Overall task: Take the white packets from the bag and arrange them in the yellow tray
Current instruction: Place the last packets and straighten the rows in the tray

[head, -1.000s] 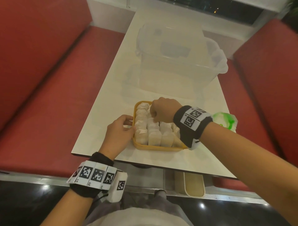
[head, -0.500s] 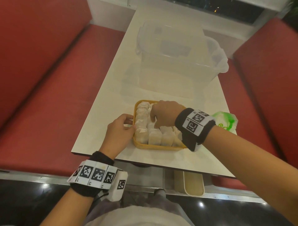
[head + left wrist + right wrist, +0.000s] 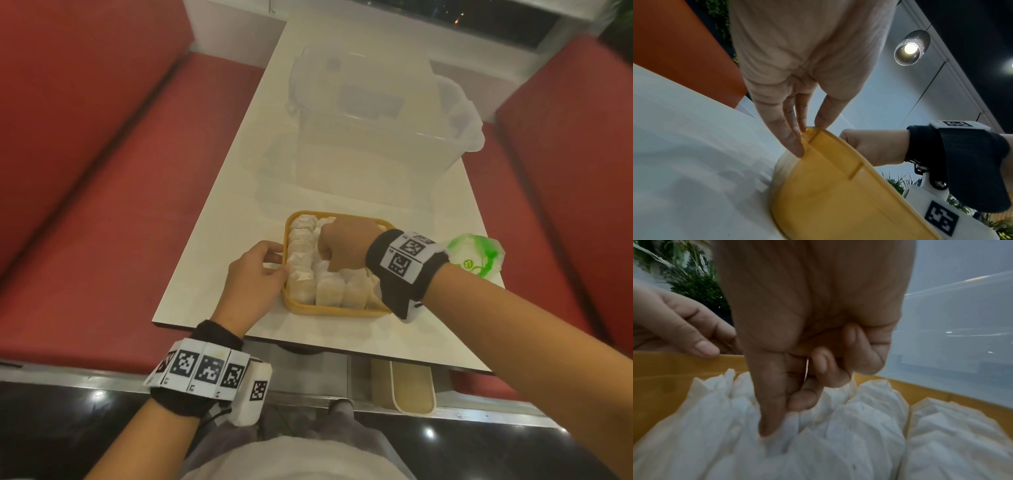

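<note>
The yellow tray [image 3: 337, 310] sits near the table's front edge, filled with rows of white packets [image 3: 329, 291]. My left hand [image 3: 253, 274] holds the tray's left rim, thumb on top and fingers [image 3: 795, 142] along the outer wall of the yellow tray [image 3: 838, 186]. My right hand [image 3: 342, 246] is down among the packets, fingers curled. Its thumb [image 3: 768, 426] digs between the white packets [image 3: 849, 426] and, with the forefinger, pinches the top of one. The green-and-white bag [image 3: 476, 253] lies right of the tray, behind my right wrist.
A large clear plastic box [image 3: 370, 130] with a lid stands on the table [image 3: 219, 212] beyond the tray. Red bench seats [image 3: 102, 205] run along both sides. A cream bin [image 3: 412, 390] stands on the floor under the table's front edge.
My right hand has sunk lower into the tray and shifted a little toward me among the packets. The left hand has stayed on the tray's rim.
</note>
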A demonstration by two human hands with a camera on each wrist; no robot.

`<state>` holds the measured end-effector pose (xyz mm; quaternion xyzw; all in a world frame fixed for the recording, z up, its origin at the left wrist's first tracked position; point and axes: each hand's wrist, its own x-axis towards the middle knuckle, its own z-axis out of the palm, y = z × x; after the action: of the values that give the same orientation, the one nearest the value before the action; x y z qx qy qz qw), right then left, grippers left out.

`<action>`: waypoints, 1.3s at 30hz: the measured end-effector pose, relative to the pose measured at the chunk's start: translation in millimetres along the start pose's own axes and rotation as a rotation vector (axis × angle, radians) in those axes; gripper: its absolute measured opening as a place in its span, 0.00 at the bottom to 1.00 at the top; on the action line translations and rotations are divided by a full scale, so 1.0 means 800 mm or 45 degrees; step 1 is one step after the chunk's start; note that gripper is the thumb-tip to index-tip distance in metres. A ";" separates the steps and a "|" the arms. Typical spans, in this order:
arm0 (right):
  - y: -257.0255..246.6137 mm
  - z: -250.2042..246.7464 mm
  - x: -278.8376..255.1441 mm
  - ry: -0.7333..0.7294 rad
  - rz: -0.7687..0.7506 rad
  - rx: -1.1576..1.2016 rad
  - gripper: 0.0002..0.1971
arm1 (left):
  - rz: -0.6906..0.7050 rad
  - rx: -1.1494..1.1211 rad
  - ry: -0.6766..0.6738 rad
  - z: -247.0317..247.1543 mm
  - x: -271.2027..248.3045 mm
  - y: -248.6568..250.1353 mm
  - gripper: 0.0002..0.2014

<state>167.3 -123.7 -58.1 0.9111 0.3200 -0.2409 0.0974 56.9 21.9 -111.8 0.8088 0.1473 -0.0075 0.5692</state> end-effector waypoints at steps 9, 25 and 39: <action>0.002 -0.009 -0.004 0.075 0.029 0.079 0.09 | -0.008 0.001 -0.004 0.000 -0.002 0.001 0.13; -0.007 -0.005 -0.019 -0.040 -0.085 -0.175 0.18 | -0.016 0.007 -0.004 0.000 0.000 0.001 0.14; 0.017 -0.015 -0.017 0.130 0.051 0.026 0.05 | -0.019 0.001 0.000 0.001 -0.001 0.003 0.14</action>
<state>171.0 -137.4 -40.9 0.9294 0.3038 -0.1952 0.0764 57.0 20.5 -109.9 0.8079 0.1532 -0.0119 0.5690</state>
